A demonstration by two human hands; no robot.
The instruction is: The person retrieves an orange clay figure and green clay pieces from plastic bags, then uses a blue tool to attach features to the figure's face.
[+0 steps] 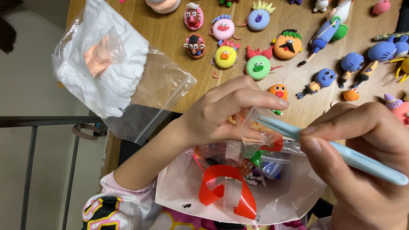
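My left hand (226, 108) pinches a small clear plastic bag (257, 127) open above a larger white bag (294, 194). My right hand (362, 145) grips a pale blue modelling tool (341, 151) whose tip pokes into the mouth of the small bag. The larger bag sits on my lap and holds several small clear bags of coloured clay, plus a loop of red ribbon (228, 189). Beyond my hands, several colourful clay figures lie on the wooden table (170, 38), among them a green round face (258, 67) and a yellow round face (225, 56).
A large clear zip bag of white clay (108, 70), with a peach lump inside, hangs over the table's left edge. More clay characters in blue (324, 79) and orange (288, 44) spread across the right side. A dark metal railing (30, 162) stands left, below the table.
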